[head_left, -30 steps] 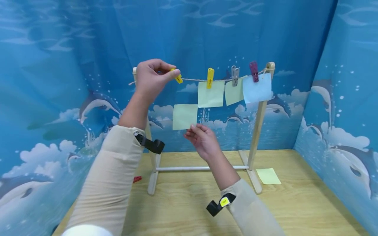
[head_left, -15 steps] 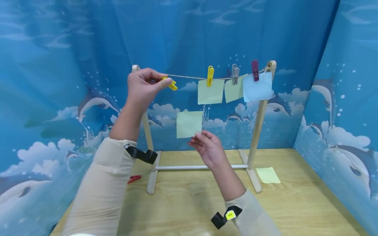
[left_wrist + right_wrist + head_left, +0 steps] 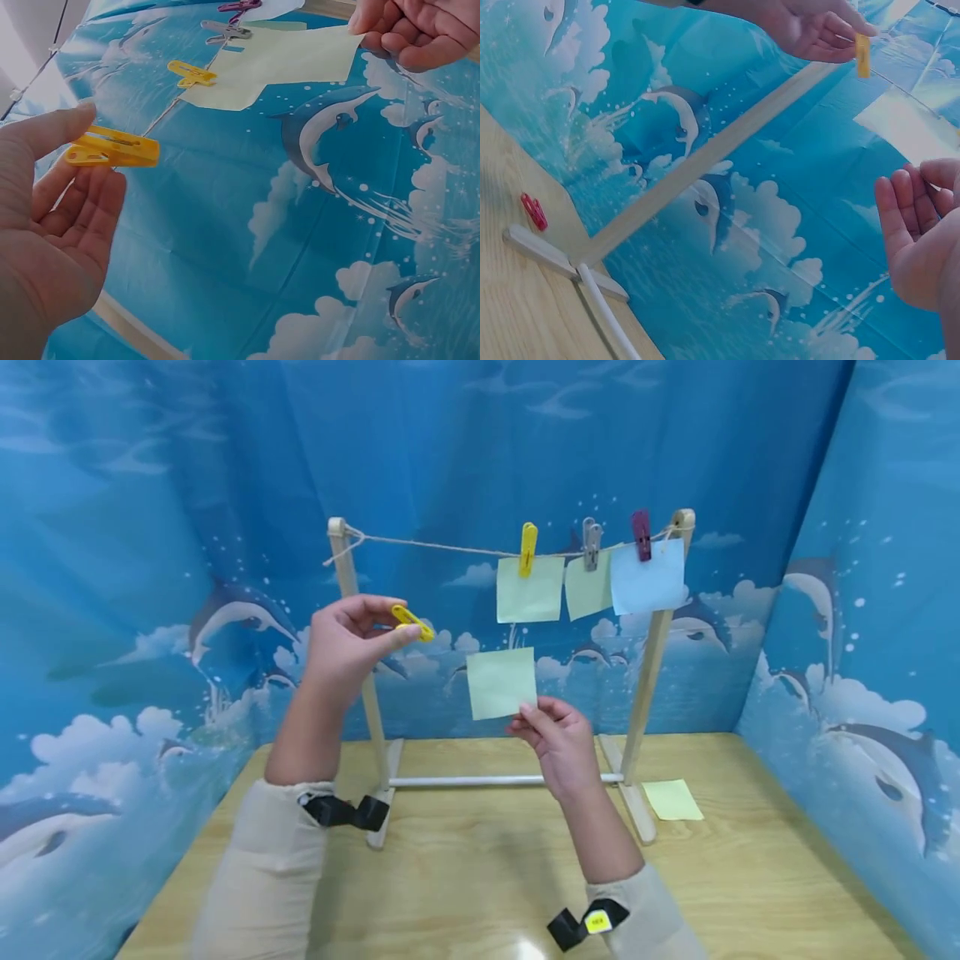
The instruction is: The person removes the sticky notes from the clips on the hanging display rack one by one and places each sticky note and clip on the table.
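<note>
My left hand (image 3: pixel 348 639) pinches a yellow clothespin (image 3: pixel 412 622) between thumb and fingers, below the left part of the string (image 3: pixel 435 545). In the left wrist view that clothespin (image 3: pixel 116 147) lies across the fingertips, its jaws pointing away from the palm. A pale green paper square (image 3: pixel 501 683) is pinched at its lower right corner by my right hand (image 3: pixel 558 743), and it hangs free below the line. On the string, another yellow clothespin (image 3: pixel 528 550) holds a green paper (image 3: pixel 530 590), a grey clothespin (image 3: pixel 592 545) a second green one (image 3: pixel 588 587), and a purple clothespin (image 3: pixel 641 536) a blue paper (image 3: pixel 648 577).
A wooden frame with a left post (image 3: pixel 347 560) and right post (image 3: pixel 648 677) carries the string; a white bar (image 3: pixel 465 782) joins its feet. One yellow-green paper (image 3: pixel 672 800) lies on the table (image 3: pixel 465 877) at right. A red clothespin (image 3: pixel 534 211) lies by the left foot.
My left hand has moved down and left, away from the string, with the yellow clothespin. My right hand has shifted right and slightly down with the green paper.
</note>
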`<state>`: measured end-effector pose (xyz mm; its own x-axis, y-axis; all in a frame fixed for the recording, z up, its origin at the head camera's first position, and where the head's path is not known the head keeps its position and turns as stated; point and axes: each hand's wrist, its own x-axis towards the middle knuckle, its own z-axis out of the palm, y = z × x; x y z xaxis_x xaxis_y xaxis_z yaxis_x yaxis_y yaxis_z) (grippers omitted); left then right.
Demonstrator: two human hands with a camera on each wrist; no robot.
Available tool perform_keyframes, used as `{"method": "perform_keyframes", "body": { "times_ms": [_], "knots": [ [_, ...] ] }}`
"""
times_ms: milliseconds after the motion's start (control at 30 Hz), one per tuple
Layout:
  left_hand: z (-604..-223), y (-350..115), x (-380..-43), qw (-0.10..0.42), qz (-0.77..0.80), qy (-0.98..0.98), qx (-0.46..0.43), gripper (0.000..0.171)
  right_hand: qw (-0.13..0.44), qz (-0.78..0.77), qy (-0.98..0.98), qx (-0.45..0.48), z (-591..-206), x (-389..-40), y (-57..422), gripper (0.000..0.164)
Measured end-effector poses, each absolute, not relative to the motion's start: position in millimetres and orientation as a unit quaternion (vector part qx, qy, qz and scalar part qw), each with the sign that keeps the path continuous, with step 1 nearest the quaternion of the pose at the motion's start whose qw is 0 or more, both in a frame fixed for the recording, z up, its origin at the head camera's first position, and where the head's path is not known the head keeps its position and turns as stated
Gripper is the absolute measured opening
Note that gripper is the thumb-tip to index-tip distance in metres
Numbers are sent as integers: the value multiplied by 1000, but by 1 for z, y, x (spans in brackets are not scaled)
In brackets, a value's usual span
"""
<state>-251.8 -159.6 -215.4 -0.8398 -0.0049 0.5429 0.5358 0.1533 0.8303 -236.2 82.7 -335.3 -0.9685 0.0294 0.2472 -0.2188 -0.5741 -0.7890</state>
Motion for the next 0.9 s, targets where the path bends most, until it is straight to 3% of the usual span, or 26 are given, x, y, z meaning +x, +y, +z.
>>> {"method": "perform_keyframes", "body": {
  "times_ms": [133, 400, 700, 900],
  "knots": [
    [-233, -165, -246, 196, -628, -728, -194, 32, 109, 860, -489, 98, -337, -232, 89, 12],
    [-262, -181, -236, 195, -645, -716, -184, 32, 118, 838, -522, 104, -343, -224, 96, 5],
    [-280, -190, -228, 205, -678, -690, -151, 31, 136, 837, -514, 131, -346, -221, 106, 18],
    [-289, -192, -221, 203, -680, -695, -117, 36, 139, 830, -519, 150, -350, -218, 114, 17]
  ]
}}
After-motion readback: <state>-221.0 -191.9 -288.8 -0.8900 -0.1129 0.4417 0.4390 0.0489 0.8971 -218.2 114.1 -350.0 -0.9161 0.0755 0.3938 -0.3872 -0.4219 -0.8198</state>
